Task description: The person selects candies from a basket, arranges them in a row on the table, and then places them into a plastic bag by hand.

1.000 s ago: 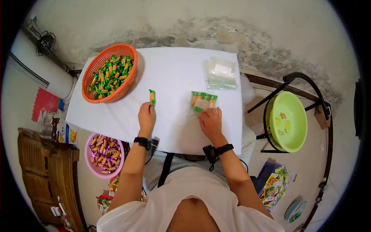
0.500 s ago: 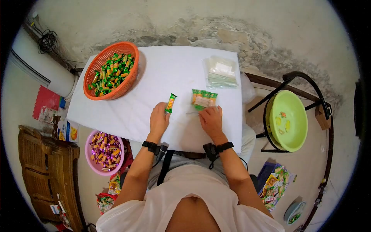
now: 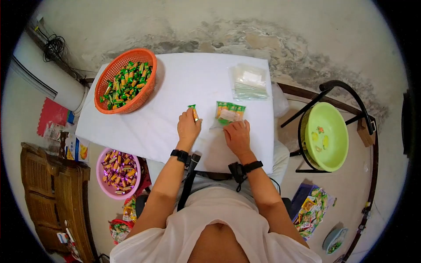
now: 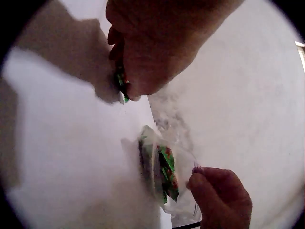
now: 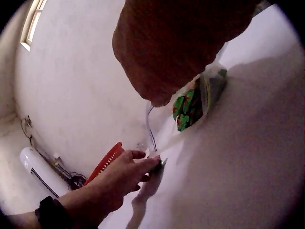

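Observation:
My left hand [image 3: 189, 130] holds a small wrapped snack bar [image 3: 195, 115] in green and orange film, over the middle of the white table and left of a clear plastic bag [image 3: 230, 115]. Several bars of the same kind lie side by side in that bag. The fingers of my right hand [image 3: 238, 136] are at the bag's near edge. From the left wrist, the right thumb and fingers show pinching the bag's open edge [image 4: 195, 168], with green wrappers [image 4: 167, 174] inside. In the right wrist view, my left hand [image 5: 121, 177] is close to the bag's mouth.
An orange basket [image 3: 151, 90] full of matching bars stands at the table's back left. Clear bags [image 3: 251, 82] lie stacked at the back right. Below the table's left side is a pink basin [image 3: 100, 182] of purple-wrapped bars; a green basin [image 3: 337, 153] stands to the right.
My left hand has carried the bar rightward across the table, nearer to the bag, and its fingers now cover more of the bar. The right hand has stayed at the bag's near edge.

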Demonstrator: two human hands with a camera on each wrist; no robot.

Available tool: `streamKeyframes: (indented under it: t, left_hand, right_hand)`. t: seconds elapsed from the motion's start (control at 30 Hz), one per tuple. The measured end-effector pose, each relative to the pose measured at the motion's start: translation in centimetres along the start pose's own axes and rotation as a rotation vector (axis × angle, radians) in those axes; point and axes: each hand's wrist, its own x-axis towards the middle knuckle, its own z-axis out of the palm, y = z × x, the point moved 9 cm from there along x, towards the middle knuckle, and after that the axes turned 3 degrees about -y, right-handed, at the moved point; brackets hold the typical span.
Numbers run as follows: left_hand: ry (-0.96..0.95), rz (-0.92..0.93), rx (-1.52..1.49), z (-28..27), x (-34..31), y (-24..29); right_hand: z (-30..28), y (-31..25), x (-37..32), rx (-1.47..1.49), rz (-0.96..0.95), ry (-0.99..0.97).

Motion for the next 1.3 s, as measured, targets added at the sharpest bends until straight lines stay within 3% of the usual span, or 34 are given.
streamKeyframes:
  t: [0.1, 0.23, 0.3, 0.33, 0.4, 0.5, 0.53, 0.6, 0.73, 0.8, 0.93, 1.13, 1.3]
  left_hand:
    - [-0.101, -0.044, 0.085, 1.5, 1.0, -0.2]
    - [-0.088, -0.027, -0.009, 1.8, 0.8, -1.4]
    - [0.135, 0.082, -0.227, -0.2, -0.5, -1.6]
    - [0.134, 0.081, -0.225, -0.5, -1.3, -1.8]
    - [0.102, -0.148, -0.722, -0.5, -3.7, -4.4]
    - [0.008, -0.246, -0.754, -1.2, -8.5, -4.3]
    - [-0.096, -0.222, -0.672, -0.9, -9.8, -3.7]
    - [-0.158, -0.123, -0.84, 1.4, -11.7, -2.4]
    - [-0.255, -0.2, -0.911, 3.7, -10.7, 0.2]
    - [-0.298, -0.467, -1.14, 5.8, -10.4, 0.4]
    - [-0.174, -0.611, -1.353, 7.5, -10.1, 2.2]
    - [-0.028, -0.577, -1.541, 8.5, -8.8, 3.2]
    - [-0.038, -0.561, -1.486, 9.1, -7.7, 2.7]
  right_hand:
    - [0.0, 0.2, 0.1, 0.044, 0.006, -0.015]
    - [-0.2, 0.3, 0.2, 0.032, 0.007, -0.004]
    - [-0.3, 0.2, 0.3, -0.008, 0.003, 0.014]
    - [-0.4, 0.2, 0.3, -0.006, 0.004, 0.014]
    - [-0.4, 0.3, 0.5, 0.009, 0.011, 0.013]
    - [-0.4, 0.3, 0.4, 0.021, 0.005, 0.038]
    - [-0.4, 0.3, 0.4, 0.024, 0.006, 0.036]
    - [-0.3, 0.1, 0.5, 0.029, -0.001, 0.058]
    - [-0.9, -0.5, 0.8, 0.046, 0.001, 0.104]
    - [-1.0, -0.3, 0.6, 0.069, -0.008, 0.125]
    - [-1.3, -0.6, 0.8, 0.038, -0.015, 0.106]
    - [-1.3, -0.5, 0.5, 0.034, -0.019, 0.131]
    - [-1.0, -0.5, 0.6, 0.048, -0.028, 0.092]
